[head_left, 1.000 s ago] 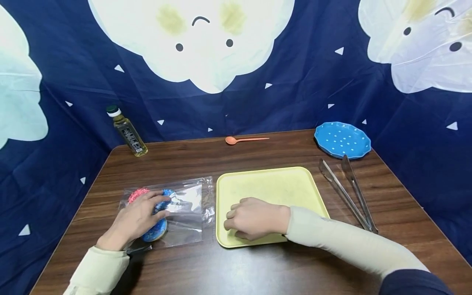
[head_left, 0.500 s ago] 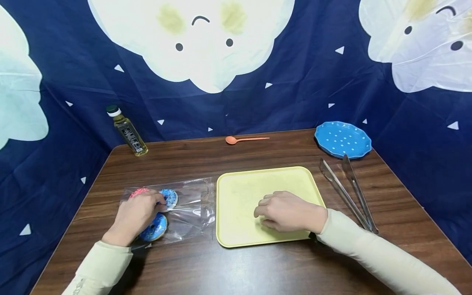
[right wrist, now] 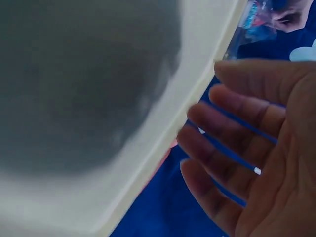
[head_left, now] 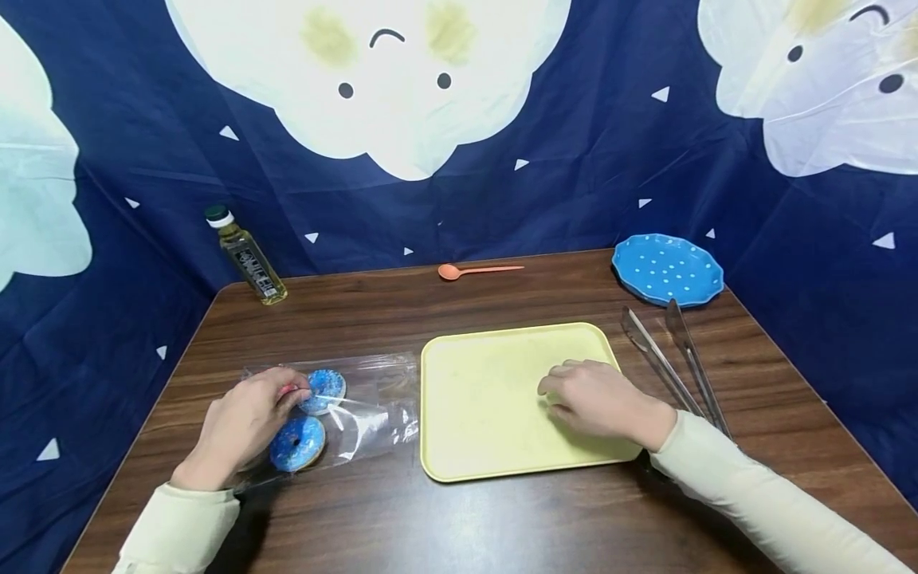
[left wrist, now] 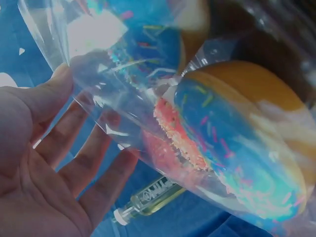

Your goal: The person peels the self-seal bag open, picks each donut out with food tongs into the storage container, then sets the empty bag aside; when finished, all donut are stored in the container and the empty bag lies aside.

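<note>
I see the person's left hand (head_left: 237,430) bare below a pale cream sleeve (head_left: 172,530), whose broad, puffy cuff rings the wrist toward the table's (head_left: 473,530) left edge. Toward the right edge, the right hand (head_left: 602,402) is bare too; its sleeve (head_left: 767,494) matches in cream, long, smooth and lightly creased, widening up the forearm.

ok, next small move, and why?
Probably bring the right hand to the tray-side end of the clear plastic bag: that hand is over the yellow tray, holding nothing, while the left hand seems to pinch the bag near the blue-iced donuts.
</note>
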Action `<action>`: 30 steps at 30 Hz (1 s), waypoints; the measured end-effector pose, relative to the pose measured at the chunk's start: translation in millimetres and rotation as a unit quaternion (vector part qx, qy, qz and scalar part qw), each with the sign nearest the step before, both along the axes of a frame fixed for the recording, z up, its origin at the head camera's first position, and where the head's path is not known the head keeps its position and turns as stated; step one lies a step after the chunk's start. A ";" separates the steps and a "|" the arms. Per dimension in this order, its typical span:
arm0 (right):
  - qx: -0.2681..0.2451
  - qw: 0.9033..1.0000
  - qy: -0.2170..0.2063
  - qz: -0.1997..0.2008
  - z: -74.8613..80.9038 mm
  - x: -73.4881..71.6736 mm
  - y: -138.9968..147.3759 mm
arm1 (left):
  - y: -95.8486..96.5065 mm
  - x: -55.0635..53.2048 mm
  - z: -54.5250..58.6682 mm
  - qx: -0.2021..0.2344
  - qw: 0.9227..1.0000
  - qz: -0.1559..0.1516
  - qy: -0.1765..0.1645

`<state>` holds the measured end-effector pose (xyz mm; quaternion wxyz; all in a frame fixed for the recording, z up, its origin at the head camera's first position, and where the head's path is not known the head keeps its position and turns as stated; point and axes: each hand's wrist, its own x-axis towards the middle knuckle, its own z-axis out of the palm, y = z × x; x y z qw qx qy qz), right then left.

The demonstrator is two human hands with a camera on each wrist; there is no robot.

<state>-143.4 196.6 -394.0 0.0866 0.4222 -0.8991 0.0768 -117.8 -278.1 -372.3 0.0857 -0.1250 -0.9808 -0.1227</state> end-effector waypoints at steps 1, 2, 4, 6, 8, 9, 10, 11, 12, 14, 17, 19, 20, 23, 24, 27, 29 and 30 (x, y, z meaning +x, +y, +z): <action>-0.004 1.000 0.000 -0.013 -1.1 0.0 4.1 | -0.2 0.0 0.7 0.005 1.000 0.002 -0.002; -0.006 1.000 0.000 -0.027 -2.0 0.2 8.4 | -0.4 0.2 1.2 0.010 1.000 0.006 -0.004; -0.011 0.998 -0.004 -0.056 -3.2 1.0 17.4 | -1.2 0.9 1.8 0.018 1.000 0.011 -0.006; -0.019 0.996 -0.008 -0.082 -3.9 2.0 26.8 | -2.5 1.9 2.2 0.025 1.000 0.013 -0.006; -0.025 0.994 -0.008 -0.105 -4.7 3.3 36.2 | -4.0 2.7 2.7 0.028 1.000 0.012 0.000; -0.029 0.993 -0.007 -0.115 -5.2 3.9 40.6 | -4.8 2.9 3.2 0.031 0.999 0.011 0.001; -0.032 0.992 -0.004 -0.125 -5.6 4.7 44.9 | -5.6 3.1 3.9 0.033 0.999 0.013 0.002; -0.035 0.990 0.000 -0.134 -6.1 5.4 49.1 | -6.2 3.3 4.7 0.035 0.999 0.014 0.001; -0.036 0.989 0.006 -0.143 -6.5 6.1 53.2 | -6.7 3.5 5.5 0.036 0.999 0.016 0.000; -0.043 0.986 0.015 -0.161 -6.1 7.9 60.8 | -7.4 3.4 6.5 0.040 0.999 0.022 -0.008; -0.051 0.980 0.018 -0.194 -3.5 10.7 71.7 | -7.4 3.7 6.7 0.041 0.999 0.030 -0.017; -0.053 0.974 0.003 -0.218 -0.1 13.2 78.6 | -6.9 4.1 6.1 0.042 0.998 0.035 -0.025; -0.051 0.972 -0.007 -0.231 1.3 14.2 82.0 | -6.7 4.3 5.6 0.041 0.998 0.037 -0.025; -0.036 0.961 -0.046 -0.270 4.9 16.9 92.5 | -6.0 5.0 4.4 0.041 0.998 0.042 -0.027; -0.032 0.958 -0.057 -0.281 5.6 17.4 95.8 | -5.7 5.1 4.2 0.041 0.998 0.042 -0.029; -0.017 0.944 -0.098 -0.314 6.6 18.5 105.4 | -5.2 5.0 4.0 0.044 0.998 0.041 -0.027; -0.014 0.934 -0.129 -0.332 6.6 19.4 110.9 | -5.2 4.9 4.4 0.045 0.998 0.044 -0.028; -0.015 0.928 -0.147 -0.341 6.4 20.0 113.0 | -5.3 4.9 4.6 0.045 0.998 0.045 -0.029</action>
